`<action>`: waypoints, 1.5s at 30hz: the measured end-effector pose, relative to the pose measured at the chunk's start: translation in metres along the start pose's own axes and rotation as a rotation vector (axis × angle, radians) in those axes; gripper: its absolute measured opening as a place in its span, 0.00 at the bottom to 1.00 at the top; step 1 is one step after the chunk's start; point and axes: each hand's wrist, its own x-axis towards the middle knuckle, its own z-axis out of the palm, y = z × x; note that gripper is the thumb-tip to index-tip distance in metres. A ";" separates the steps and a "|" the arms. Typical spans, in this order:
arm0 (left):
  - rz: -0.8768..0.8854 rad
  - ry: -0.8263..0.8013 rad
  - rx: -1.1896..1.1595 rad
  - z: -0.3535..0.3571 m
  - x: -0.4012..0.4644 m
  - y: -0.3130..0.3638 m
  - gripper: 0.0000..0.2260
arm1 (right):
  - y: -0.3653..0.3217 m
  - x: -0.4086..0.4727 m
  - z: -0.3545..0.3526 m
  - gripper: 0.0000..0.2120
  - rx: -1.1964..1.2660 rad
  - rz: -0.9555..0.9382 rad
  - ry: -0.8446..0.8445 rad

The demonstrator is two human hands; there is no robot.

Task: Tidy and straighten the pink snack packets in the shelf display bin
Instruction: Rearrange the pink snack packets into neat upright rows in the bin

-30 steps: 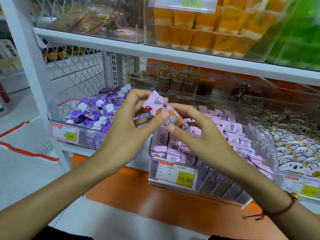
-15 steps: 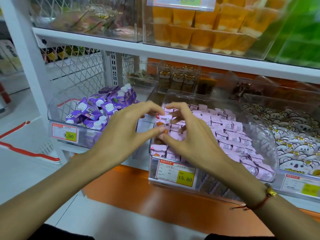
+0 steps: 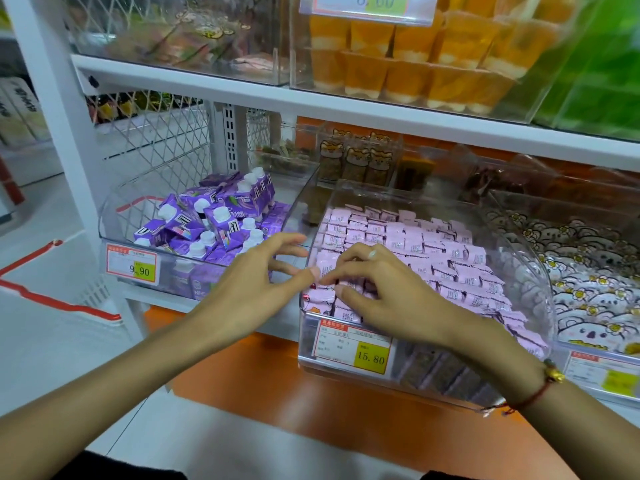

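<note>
A clear plastic bin (image 3: pixel 519 261) on the lower shelf holds several rows of small pink snack packets (image 3: pixel 415 244), mostly standing in lines. My right hand (image 3: pixel 377 292) is down at the bin's front left corner, with its curled fingers and thumb pinching a pink packet (image 3: pixel 349 284) in the front row. My left hand (image 3: pixel 252 282) hovers just left of the bin. Its fingers are spread and its thumb tip reaches to the corner beside my right index finger, holding nothing. A packet with orange print (image 3: pixel 317 308) lies at the front left edge.
A bin of purple drink cartons (image 3: pixel 214 223) sits to the left with a 9.90 tag (image 3: pixel 133 268). A bin of white bear-print packets (image 3: pixel 588 282) is on the right. A 15.80 price tag (image 3: pixel 353 346) fronts the pink bin. The shelf above (image 3: pixel 311 102) carries orange jelly cups.
Both hands came down from holding one pink packet in the air to the bin's front left corner. The packet went into the front row, and my left hand's fingers spread away.
</note>
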 end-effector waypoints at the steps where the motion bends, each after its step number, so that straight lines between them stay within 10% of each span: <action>1: 0.003 -0.034 -0.022 0.002 0.000 -0.001 0.17 | 0.000 0.003 -0.005 0.10 0.086 0.020 -0.031; 6: -0.012 -0.044 -0.070 0.007 0.001 -0.006 0.14 | 0.007 0.029 -0.021 0.07 0.067 0.170 0.100; 16: -0.001 0.001 -0.048 0.009 -0.001 -0.006 0.15 | 0.002 0.059 -0.026 0.06 0.083 0.246 -0.171; 24: 0.001 -0.001 -0.038 0.009 0.001 -0.006 0.14 | 0.000 0.044 -0.016 0.04 0.163 0.144 0.052; 35: 0.142 0.156 -0.001 0.003 -0.001 0.005 0.32 | -0.023 0.019 -0.034 0.03 0.675 0.104 0.847; 45: 0.437 0.157 0.018 0.003 0.003 0.019 0.22 | -0.025 0.002 -0.041 0.02 1.510 0.479 0.709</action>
